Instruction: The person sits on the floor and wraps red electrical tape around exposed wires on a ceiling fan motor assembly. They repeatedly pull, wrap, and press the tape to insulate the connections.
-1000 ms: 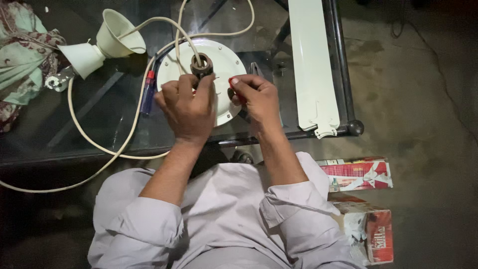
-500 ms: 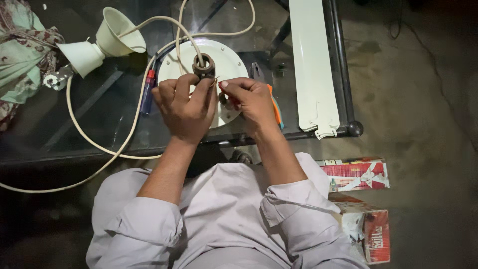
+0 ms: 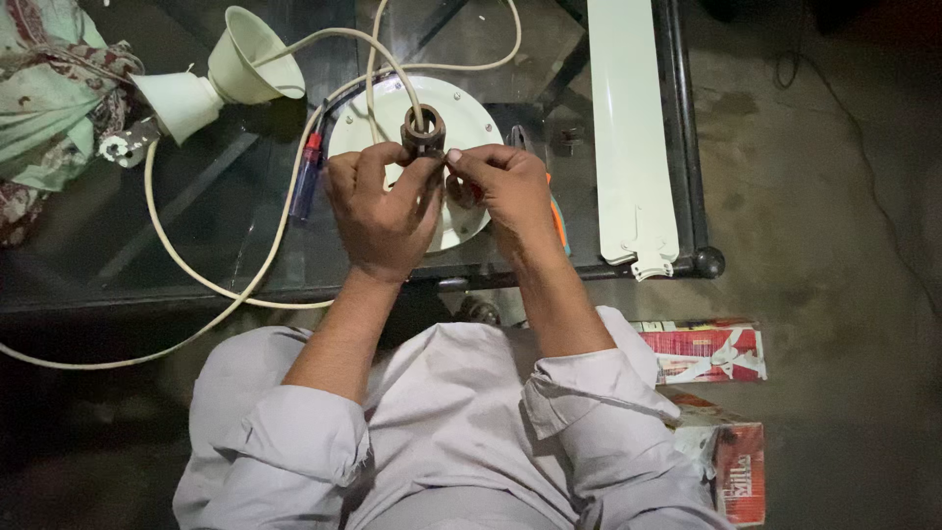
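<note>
Nearest the camera, a pale grey shirt with rolled sleeves (image 3: 442,432) is seen, and two red cartons (image 3: 702,350) lie on the floor at the person's right.

Both forearms are stretched over the edge of the glass counter (image 3: 196,255). The left hand (image 3: 381,218) is curled, its fingers bent upward and closed around the side of a small dark ring-shaped part (image 3: 423,132). The right hand (image 3: 500,186) is pressed close against the left, with thumb and forefinger pinched at the right side of the same ring. Compared with half a second ago, the two hands are drawn tighter together and the ring is held slightly higher between them; a second ago the right hand was set lower and further apart from the left.

The ring is held above the white round fan motor housing (image 3: 363,123), which rests on the counter and has not shifted. An orange-handled tool (image 3: 557,221) is partly hidden under the right wrist.

Further out, a cream cable (image 3: 177,255) is looped across the glass, and a red-and-blue pen-like tester (image 3: 306,172) lies beside the housing. Two cream funnel-shaped covers (image 3: 221,74) lie at far left, next to patterned cloth (image 3: 49,98). A white fan blade (image 3: 628,128) lies along the right edge of the counter.
</note>
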